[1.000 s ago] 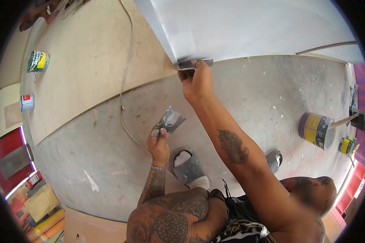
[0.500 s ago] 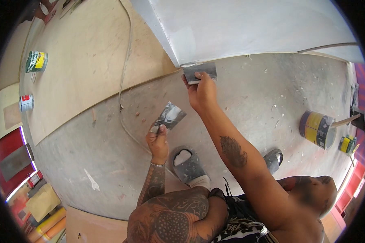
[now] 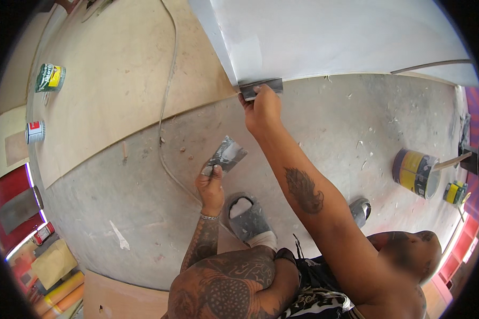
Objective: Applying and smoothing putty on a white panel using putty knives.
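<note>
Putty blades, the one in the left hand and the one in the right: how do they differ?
The left-hand blade has pale smears over its visible face; the right-hand blade looks mostly dark grey. The left-hand blade is well apart from the white panel, while the right-hand blade is at the panel's lower edge, near its corner. The left-hand blade slants; the right-hand blade lies roughly along that edge. Both are thin, flat and hand-held.

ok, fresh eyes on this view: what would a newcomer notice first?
Probably the right hand at upper centre, gripping a dark flat blade by the lower edge of the big white panel, near its corner. Next, the left hand lower and to the left, holding a white-smeared blade above the grey floor. Then the yellow-and-dark bucket at the right, a stick jutting from it.
</note>
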A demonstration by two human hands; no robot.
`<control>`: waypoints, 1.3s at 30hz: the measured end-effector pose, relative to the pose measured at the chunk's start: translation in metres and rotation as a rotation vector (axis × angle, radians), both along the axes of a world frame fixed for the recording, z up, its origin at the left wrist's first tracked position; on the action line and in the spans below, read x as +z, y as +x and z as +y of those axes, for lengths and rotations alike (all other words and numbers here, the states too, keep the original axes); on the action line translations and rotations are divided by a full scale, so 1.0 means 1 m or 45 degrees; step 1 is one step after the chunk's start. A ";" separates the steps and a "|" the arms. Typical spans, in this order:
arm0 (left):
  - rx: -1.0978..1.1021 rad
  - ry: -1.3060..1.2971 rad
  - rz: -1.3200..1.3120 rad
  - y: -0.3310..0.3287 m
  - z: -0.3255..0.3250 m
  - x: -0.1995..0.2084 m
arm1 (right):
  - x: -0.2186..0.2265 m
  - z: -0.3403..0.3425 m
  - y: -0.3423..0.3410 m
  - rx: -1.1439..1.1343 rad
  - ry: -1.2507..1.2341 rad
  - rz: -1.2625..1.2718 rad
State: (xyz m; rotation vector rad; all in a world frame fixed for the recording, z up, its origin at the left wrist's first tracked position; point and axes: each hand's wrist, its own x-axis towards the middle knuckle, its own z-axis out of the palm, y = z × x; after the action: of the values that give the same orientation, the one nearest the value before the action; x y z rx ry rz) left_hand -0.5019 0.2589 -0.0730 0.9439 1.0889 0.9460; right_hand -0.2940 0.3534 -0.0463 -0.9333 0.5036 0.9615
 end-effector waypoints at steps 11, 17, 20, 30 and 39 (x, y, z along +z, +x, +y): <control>-0.106 -0.013 0.100 -0.009 -0.007 -0.013 | 0.029 -0.006 -0.008 0.029 0.155 -0.084; -0.136 0.034 0.079 0.000 -0.005 -0.009 | 0.070 -0.010 -0.004 0.078 0.259 -0.123; -0.156 0.039 0.081 0.005 -0.002 -0.001 | 0.097 -0.012 -0.005 0.070 0.256 -0.121; -0.142 0.100 0.044 0.016 0.000 0.004 | 0.169 -0.014 -0.008 0.060 0.306 -0.230; -0.151 0.152 0.005 0.021 0.000 0.007 | 0.225 -0.017 -0.008 0.103 0.432 -0.299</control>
State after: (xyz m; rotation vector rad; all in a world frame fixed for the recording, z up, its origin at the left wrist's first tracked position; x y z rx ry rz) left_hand -0.4811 0.2589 -0.0656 1.0961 0.9770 0.9197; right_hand -0.3025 0.3361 0.1790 -0.7497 0.0989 0.9591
